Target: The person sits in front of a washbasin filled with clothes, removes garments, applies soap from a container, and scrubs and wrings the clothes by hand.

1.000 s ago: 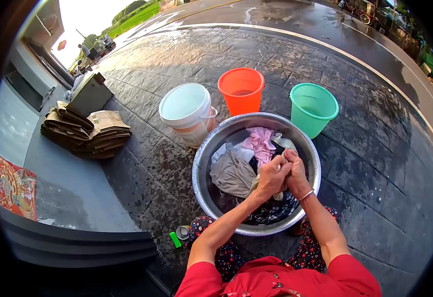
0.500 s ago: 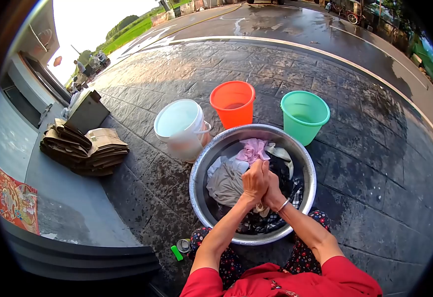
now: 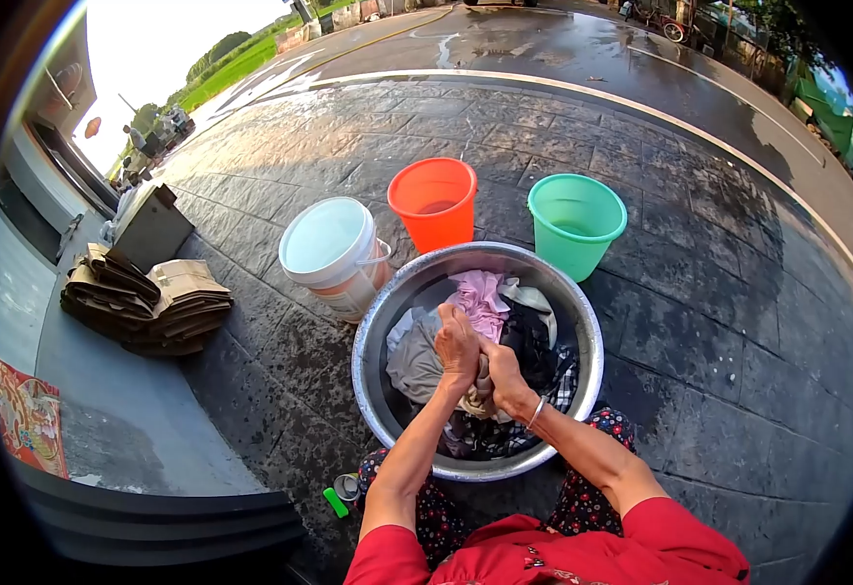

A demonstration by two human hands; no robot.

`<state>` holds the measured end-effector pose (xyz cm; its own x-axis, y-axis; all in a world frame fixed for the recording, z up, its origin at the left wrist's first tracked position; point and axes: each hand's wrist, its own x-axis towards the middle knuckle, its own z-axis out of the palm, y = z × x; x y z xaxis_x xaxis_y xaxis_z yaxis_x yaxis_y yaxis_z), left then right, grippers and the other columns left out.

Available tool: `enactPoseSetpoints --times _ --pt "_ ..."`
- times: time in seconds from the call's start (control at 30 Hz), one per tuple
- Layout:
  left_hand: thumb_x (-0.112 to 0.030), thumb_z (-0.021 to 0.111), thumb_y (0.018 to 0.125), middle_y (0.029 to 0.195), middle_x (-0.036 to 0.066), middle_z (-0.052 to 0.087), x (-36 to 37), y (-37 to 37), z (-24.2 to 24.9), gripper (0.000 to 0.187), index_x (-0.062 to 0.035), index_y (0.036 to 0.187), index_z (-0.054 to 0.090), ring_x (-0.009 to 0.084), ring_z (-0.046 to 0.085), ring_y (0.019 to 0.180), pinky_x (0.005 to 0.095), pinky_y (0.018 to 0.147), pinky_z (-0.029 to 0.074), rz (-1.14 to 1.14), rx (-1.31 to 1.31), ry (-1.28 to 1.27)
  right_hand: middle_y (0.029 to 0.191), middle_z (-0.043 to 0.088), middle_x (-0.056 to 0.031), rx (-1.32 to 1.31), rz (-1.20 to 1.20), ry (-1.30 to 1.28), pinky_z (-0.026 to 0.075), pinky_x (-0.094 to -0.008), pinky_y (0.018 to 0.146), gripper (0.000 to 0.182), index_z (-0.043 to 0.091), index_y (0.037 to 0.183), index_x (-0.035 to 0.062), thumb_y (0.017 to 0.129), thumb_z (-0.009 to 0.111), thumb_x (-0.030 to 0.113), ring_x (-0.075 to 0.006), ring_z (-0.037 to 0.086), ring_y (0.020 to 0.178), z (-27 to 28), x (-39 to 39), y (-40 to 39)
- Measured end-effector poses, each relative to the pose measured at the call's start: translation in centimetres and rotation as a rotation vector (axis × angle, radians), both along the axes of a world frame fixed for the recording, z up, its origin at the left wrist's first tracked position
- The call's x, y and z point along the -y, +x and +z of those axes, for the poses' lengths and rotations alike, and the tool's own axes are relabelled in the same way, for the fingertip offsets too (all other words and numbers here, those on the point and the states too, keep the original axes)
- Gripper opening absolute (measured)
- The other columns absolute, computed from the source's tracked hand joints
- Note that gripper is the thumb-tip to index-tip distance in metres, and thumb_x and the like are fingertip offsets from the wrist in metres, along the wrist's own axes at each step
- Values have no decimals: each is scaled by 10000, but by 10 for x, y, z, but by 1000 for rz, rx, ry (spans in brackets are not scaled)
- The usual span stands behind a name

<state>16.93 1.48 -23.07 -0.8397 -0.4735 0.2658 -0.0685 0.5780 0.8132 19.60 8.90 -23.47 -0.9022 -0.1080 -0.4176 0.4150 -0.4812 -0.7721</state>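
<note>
A large metal basin (image 3: 370, 400) holds heaped clothes: a pink cloth (image 3: 480, 300), a grey cloth (image 3: 414, 363), and dark and checked pieces. Over its middle, my left hand (image 3: 458, 343) is closed round a twisted beige cloth (image 3: 480, 390). My right hand (image 3: 506, 375), with a bracelet at its wrist, grips the same cloth close beside the left. The cloth's lower end hangs among the clothes, and my fingers partly cover its upper part.
Beyond the basin stand a white bucket (image 3: 327, 244), a red bucket (image 3: 433, 200) and a green bucket (image 3: 577, 219). Folded cardboard (image 3: 188, 292) lies at the left by a grey box (image 3: 154, 229). A green object (image 3: 335, 502) lies near my left knee.
The view has shifted, so the basin and buckets appear further left. My hands have moved slightly apart, and more of the twisted beige cloth shows between and below them.
</note>
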Motion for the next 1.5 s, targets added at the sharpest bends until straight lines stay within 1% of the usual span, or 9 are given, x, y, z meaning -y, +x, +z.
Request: enactPoseSetpoints --times 0.13,0.2,0.27,0.53,0.87,1.0,1.13,1.27,1.5 --pt "-136 465 908 718 241 563 -65 50 25 89 -66 961 477 411 582 622 467 527 420 -354 -331 -205 616 418 52 -148 461 -692 354 -244 498 320 457 646 155 951 443 249 -64 407 542 -48 -63 -48" --pt "-130 451 907 634 225 548 -50 43 15 88 -63 959 475 404 577 595 466 521 417 -332 -260 -150 576 388 51 -276 65 -10 347 -234 476 316 478 637 156 941 457 241 -77 402 501 -4 -33 -16" --pt "-151 409 918 636 219 554 -15 12 8 117 -66 970 470 404 574 586 469 520 417 -121 -115 -107 683 539 12 180 144 -56 394 -238 554 242 645 754 84 895 492 208 -70 501 603 20 -26 0" --pt "-111 472 871 688 212 575 -53 50 12 133 -70 996 492 399 598 617 451 538 448 -322 -293 -159 624 419 48 -275 393 -583 380 -197 550 195 500 762 127 936 426 173 -72 435 570 -60 -46 -38" --pt "-141 472 873 633 194 570 -68 55 37 116 -92 975 496 370 604 584 464 537 450 -296 -539 -324 584 443 38 58 218 -542 392 -284 486 312 478 635 143 932 476 241 -99 438 498 -18 -44 -30" --pt "-154 471 850 608 179 580 -16 10 7 131 -48 924 490 368 607 599 454 538 455 -69 -72 -192 587 477 41 241 200 -99 359 -245 433 272 487 634 140 888 542 218 -81 443 461 16 -29 0" --pt "-251 450 874 857 294 601 23 -2 -40 294 3 977 555 408 608 837 480 734 462 -142 62 -35 602 497 39 157 278 -204 364 -223 435 282 534 669 123 911 557 265 -70 477 485 15 -26 3" --pt "-481 531 840 940 180 628 51 -9 -18 512 15 945 601 280 643 790 431 719 527 51 514 1318 727 600 -27 212 94 -114 489 -266 571 393 582 785 55 858 615 440 -126 575 612 17 -61 -13" --pt "-216 685 782 839 92 642 102 8 2 288 -59 996 570 236 642 703 429 614 505 -56 275 1495 915 651 -79 64 400 14 532 -290 737 451 604 976 -46 805 701 360 -165 634 817 -8 -97 1"
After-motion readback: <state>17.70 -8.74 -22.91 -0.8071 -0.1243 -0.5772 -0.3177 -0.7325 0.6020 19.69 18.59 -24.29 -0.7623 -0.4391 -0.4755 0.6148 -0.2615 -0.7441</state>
